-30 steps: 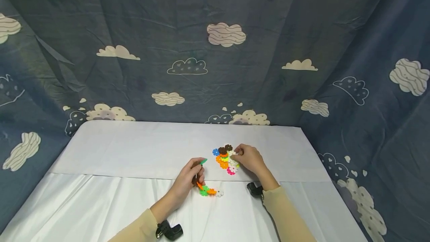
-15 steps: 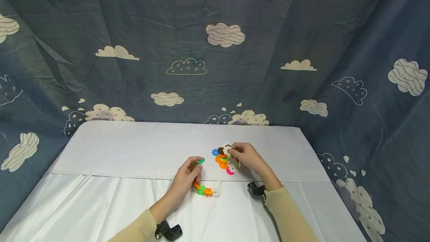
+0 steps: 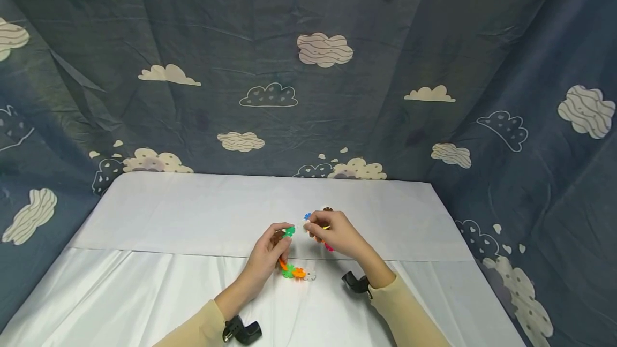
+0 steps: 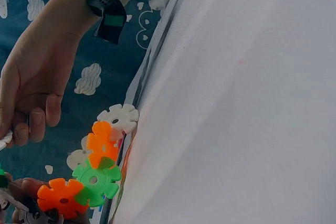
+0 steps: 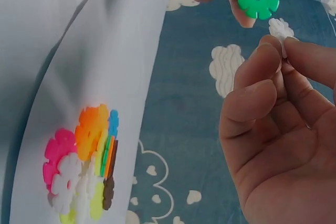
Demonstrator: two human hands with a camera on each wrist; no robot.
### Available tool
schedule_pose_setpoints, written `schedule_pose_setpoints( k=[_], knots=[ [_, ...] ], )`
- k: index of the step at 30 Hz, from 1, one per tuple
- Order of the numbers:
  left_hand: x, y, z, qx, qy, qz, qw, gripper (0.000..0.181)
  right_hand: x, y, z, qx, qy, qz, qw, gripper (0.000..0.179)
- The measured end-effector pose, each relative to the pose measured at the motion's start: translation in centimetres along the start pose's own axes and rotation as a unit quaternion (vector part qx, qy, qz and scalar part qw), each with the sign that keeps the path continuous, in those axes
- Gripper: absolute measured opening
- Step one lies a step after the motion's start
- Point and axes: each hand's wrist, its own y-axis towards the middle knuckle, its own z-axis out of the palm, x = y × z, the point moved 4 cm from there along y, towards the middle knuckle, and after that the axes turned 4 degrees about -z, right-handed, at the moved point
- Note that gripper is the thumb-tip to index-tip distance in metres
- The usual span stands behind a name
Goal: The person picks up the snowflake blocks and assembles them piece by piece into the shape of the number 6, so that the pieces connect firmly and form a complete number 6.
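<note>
My left hand (image 3: 262,255) holds a chain of notched plastic flower discs. A green disc (image 5: 266,4) stands out at the chain's upper end, joined to a brown one. Below the fingers the chain curves on through an orange disc (image 4: 55,195), a green one (image 4: 107,186), another orange one (image 4: 101,153) and a white end disc (image 4: 125,116). Between thumb and fingertips my right hand (image 3: 339,235) pinches a white disc (image 5: 281,29), close to the upper green disc but apart from it. Part of the chain is hidden behind the left fingers.
A pile of loose discs (image 5: 89,135) in pink, orange, white, yellow, blue and brown lies on the white table (image 3: 193,213), partly behind the right hand in the head view. A dark cloud-print curtain (image 3: 193,117) surrounds the table. Each wrist wears a black camera (image 3: 247,332).
My right hand has picked the white disc from the pile and brought it left toward the left hand. The left hand has turned the upper green disc, which now shows its face more.
</note>
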Motion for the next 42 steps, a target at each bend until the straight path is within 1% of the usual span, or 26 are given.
schedule_pose_setpoints(
  k=[6, 11, 18, 21, 28, 33, 38, 42],
  knots=[
    [0.1, 0.0, 0.0, -0.003, 0.009, -0.004, 0.9999, 0.032, 0.1, 0.0, 0.4, 0.001, 0.002, -0.001, 1.0000, 0.020],
    [0.1, 0.1, 0.0, -0.003, 0.009, -0.005, 0.9999, 0.032, 0.3, 0.0, 0.7, -0.009, -0.003, -0.013, 0.9999, 0.018],
    [0.0, 0.0, 0.1, -0.004, 0.006, -0.001, 1.0000, 0.031, 1.0, 0.0, 0.9, -0.021, -0.052, -0.033, 0.9979, 0.018],
    [0.0, 0.0, 0.1, -0.003, 0.003, 0.002, 1.0000, 0.031, 1.1, 0.0, 0.9, -0.025, -0.064, -0.041, 0.9968, 0.018],
    [0.2, 0.1, 0.1, 0.003, 0.009, 0.001, 1.0000, 0.031, 1.1, -0.1, 0.9, -0.030, -0.051, -0.043, 0.9973, 0.022],
    [0.0, 0.0, 0.1, 0.006, 0.011, 0.008, 0.9999, 0.032, 1.2, -0.1, 0.9, -0.025, -0.057, -0.051, 0.9968, 0.019],
    [-0.2, -0.1, 0.1, 0.004, 0.012, 0.018, 0.9998, 0.031, 1.2, 0.0, 1.3, -0.042, -0.063, -0.064, 0.9950, 0.017],
    [-0.1, -0.1, 0.2, 0.006, 0.011, 0.013, 0.9998, 0.028, 1.1, 0.1, 2.1, -0.050, -0.050, -0.064, 0.9955, 0.019]
  ],
)
